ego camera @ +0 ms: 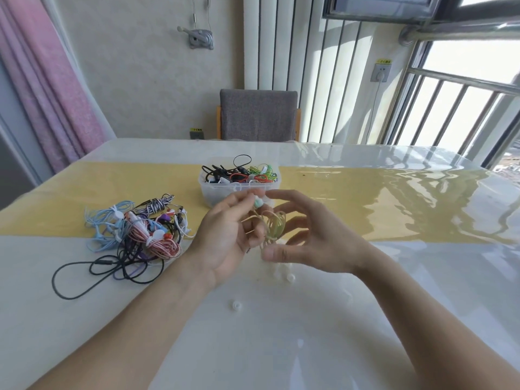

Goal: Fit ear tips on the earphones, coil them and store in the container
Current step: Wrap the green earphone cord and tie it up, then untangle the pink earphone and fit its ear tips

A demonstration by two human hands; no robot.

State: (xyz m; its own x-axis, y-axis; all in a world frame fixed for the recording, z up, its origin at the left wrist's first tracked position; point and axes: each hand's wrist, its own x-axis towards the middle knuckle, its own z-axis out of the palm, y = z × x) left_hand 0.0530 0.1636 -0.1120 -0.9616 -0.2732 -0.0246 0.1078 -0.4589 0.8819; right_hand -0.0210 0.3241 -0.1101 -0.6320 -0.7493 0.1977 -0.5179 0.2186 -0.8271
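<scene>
At the centre of the frame, you are holding a pale yellow-green earphone cable [274, 225] in loose loops between your two hands, raised above the bench [365, 319]. Your left hand [225, 235] is sitting palm up, its fingers [247, 199] curling round the cable and pinching it just below a mint-green earbud [259, 203] that is showing at the fingertips. Your right hand [312, 237] is cupping the coil from the right side, its fingers spread and gently bent, the thumb lying below the loops; whether it is actually gripping the cable or only touching it cannot be told, as the image is blurred there.

Just behind your hands, above centre, a clear plastic container [239, 190] is standing on the yellow runner [365, 198], holding coiled earphones in black, orange, green and white. At the left of the frame, a tangled pile of earphones [138, 232] is lying on the bench in blue, pink-and-white, purple, black and a black-and-white stripe, with one black cable looping out towards the lower left.

Below your hands, small white ear tips [289, 277] are lying on the white bench surface, and a single ear tip [237, 305] is sitting apart, nearer the lower centre. A grey chair [259, 114] is standing beyond the bench's far edge, in the upper centre.
</scene>
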